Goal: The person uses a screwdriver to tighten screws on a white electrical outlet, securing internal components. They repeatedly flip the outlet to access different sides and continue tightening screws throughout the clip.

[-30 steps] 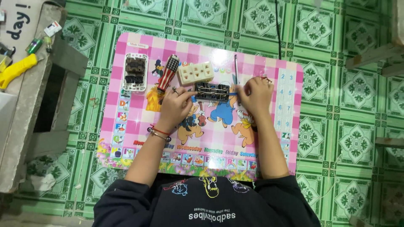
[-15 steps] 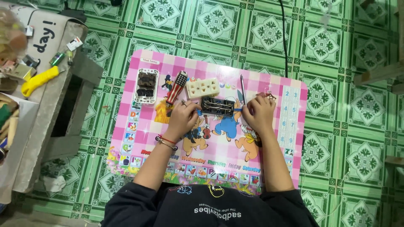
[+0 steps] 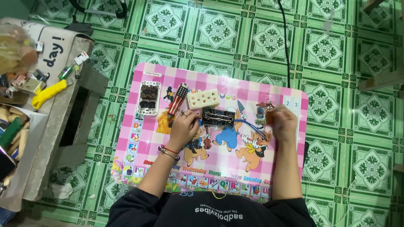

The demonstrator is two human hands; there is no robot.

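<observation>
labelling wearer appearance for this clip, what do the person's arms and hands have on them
Both forearms are bare below dark pushed-up sleeves. The left hand has a ring on one finger, with red and beaded bracelets at its wrist. The right hand is blurred; nothing worn is discernible.

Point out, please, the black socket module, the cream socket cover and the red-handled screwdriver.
black socket module (image 3: pixel 218 117), head view, on its wired middle
cream socket cover (image 3: pixel 203 99), head view, on its face
red-handled screwdriver (image 3: pixel 177 101), head view, on its handle
</observation>
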